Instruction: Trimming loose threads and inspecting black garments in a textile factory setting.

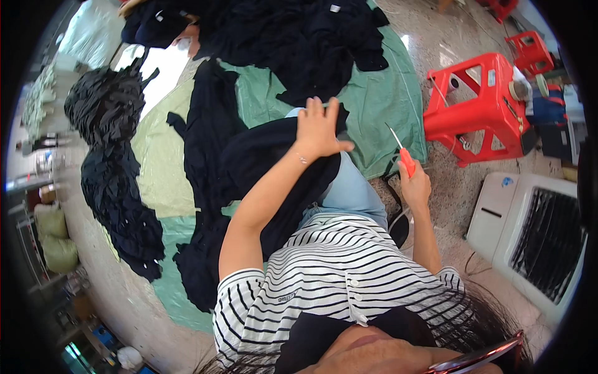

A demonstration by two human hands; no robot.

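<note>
The left hand [319, 129] lies flat, fingers spread, on a dark garment [268, 168] draped over the person's lap; it presses the cloth rather than clasping it, so the hand is open. The right hand [416, 186] is closed round the red handle of small snips [402, 149], their thin blades pointing up and away, well apart from the cloth. Judged from how things lie, the trimming of this piece is either between cuts or not begun: the blades touch nothing, and no loose thread can be made out on the fabric. The garment is black or deep navy, soft and creased, hanging off the knees down to the green sheet [380, 93] on the floor. More of the same dark cloth lies about: a big heap [299, 37] ahead, a long strip [208, 124] to the left on the sheet, and a ruffled pile [109, 156] farther left on the stone floor. Which of these are finished and which wait, the picture does not tell. A red stool [479, 106] stands at the right, a white fan unit [529, 230] beside it.
</note>
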